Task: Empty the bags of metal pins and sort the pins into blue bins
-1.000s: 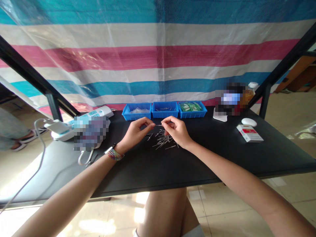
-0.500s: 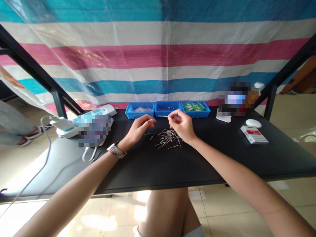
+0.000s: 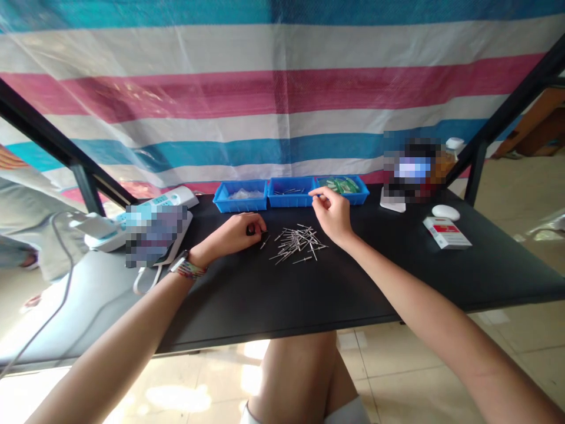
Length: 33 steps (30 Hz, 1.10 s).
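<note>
On the black table [image 3: 273, 300] lies a loose pile of metal pop rivets [image 3: 296, 242]. My left hand [image 3: 236, 235] is low at the pile's left side, its thumb and fingers curled together; whatever is between the fingertips is hidden. One single rivet [image 3: 264, 241] lies right by those fingertips. My right hand [image 3: 334, 217] is raised at the right end of the middle blue bin [image 3: 291, 200], forefinger stretched out and slightly apart from the thumb, with no rivet visible in it. Several rivets lie inside that bin.
A left blue bin [image 3: 242, 204] holds clear plastic bags; a right one [image 3: 359, 194] holds green-white packets. At left are a power strip [image 3: 183, 200] and a cable [image 3: 66, 282]. A small white box [image 3: 446, 234] and white oval item [image 3: 445, 211] lie right. Striped sheeting [image 3: 247, 123] hangs behind.
The rivet pinched in my right hand is no longer visible there; the fingers have loosened by the middle bin. My left hand has lowered to the table beside the loose rivets. The view has shifted slightly.
</note>
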Each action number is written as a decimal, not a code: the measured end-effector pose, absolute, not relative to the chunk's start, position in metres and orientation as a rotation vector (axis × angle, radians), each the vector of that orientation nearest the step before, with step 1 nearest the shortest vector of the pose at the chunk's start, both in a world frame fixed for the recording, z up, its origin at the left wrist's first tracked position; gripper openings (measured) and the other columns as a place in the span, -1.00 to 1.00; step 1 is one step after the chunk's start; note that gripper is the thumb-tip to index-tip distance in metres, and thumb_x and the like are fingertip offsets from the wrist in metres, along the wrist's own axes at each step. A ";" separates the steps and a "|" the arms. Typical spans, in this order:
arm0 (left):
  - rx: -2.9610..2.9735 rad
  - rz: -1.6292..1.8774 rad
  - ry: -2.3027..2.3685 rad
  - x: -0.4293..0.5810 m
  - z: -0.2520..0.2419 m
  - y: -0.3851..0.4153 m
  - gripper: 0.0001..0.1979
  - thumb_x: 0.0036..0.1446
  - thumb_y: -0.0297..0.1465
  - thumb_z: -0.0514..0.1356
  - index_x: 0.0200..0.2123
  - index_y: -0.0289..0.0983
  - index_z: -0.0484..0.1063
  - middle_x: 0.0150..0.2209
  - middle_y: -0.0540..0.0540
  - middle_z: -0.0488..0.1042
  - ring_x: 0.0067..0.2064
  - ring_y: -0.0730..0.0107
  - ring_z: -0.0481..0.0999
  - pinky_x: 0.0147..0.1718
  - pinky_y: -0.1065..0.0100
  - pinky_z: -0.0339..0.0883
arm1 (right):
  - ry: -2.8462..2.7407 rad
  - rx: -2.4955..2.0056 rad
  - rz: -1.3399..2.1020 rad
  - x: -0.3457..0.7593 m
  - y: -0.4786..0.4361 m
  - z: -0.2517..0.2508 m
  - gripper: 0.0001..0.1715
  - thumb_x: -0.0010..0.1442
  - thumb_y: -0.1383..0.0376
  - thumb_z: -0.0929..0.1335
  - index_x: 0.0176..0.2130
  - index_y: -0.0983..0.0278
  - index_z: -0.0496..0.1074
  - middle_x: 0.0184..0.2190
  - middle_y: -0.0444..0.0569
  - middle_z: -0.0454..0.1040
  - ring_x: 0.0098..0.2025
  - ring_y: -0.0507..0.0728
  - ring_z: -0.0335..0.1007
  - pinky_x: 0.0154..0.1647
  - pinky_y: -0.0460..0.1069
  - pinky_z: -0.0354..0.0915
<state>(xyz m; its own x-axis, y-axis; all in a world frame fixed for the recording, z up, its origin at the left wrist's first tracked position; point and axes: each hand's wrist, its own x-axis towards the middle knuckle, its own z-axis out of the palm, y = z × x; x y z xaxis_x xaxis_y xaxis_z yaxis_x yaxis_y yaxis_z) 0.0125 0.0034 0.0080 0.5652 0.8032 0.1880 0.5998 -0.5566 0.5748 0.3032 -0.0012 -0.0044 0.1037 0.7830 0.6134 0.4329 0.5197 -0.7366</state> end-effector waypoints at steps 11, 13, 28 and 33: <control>2.113 0.916 1.020 0.021 0.019 -0.006 -0.82 0.17 -0.24 0.36 -0.29 -0.25 0.60 -0.26 -0.11 0.65 -0.22 0.27 0.61 -0.17 0.30 0.48 | -1.821 -0.917 0.439 0.281 -0.027 -0.006 -0.84 0.32 0.34 0.36 -0.17 0.21 0.58 -0.35 -0.09 0.53 -0.45 0.07 0.36 -0.30 0.02 0.34; 1.992 0.978 0.989 0.024 0.022 -0.010 -0.73 0.18 -0.17 0.42 -0.29 -0.27 0.59 -0.25 -0.14 0.67 -0.20 0.24 0.63 -0.15 0.28 0.50 | -1.869 -0.897 0.514 0.279 -0.029 -0.006 -0.85 0.31 0.34 0.39 -0.14 0.20 0.58 -0.30 -0.08 0.53 -0.44 0.06 0.39 -0.31 0.01 0.36; 1.789 0.965 0.895 0.036 0.023 -0.024 -0.65 0.14 -0.12 0.49 -0.29 -0.29 0.58 -0.27 -0.15 0.68 -0.24 0.26 0.64 -0.19 0.26 0.50 | -1.865 -0.794 0.579 0.270 -0.044 0.004 -0.75 0.41 0.19 0.38 -0.33 0.19 0.51 -0.36 -0.08 0.47 -0.40 0.08 0.38 -0.34 0.01 0.34; 1.874 1.039 0.886 0.037 0.027 -0.028 -0.67 0.19 -0.13 0.46 -0.26 -0.28 0.56 -0.26 -0.10 0.62 -0.23 0.31 0.57 -0.18 0.31 0.46 | -1.833 -0.852 0.740 0.271 -0.043 0.002 -0.59 0.46 0.07 0.33 -0.39 0.20 0.45 -0.37 -0.05 0.46 -0.41 0.10 0.37 -0.41 0.00 0.30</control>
<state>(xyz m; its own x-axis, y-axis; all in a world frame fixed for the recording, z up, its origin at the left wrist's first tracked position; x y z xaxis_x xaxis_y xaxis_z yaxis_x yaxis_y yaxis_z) 0.0374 -0.0277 0.0272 0.4175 0.8474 0.3282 0.1902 -0.4347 0.8803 0.2708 -0.0428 0.0018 -0.3068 0.8094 0.5008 0.2353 0.5743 -0.7841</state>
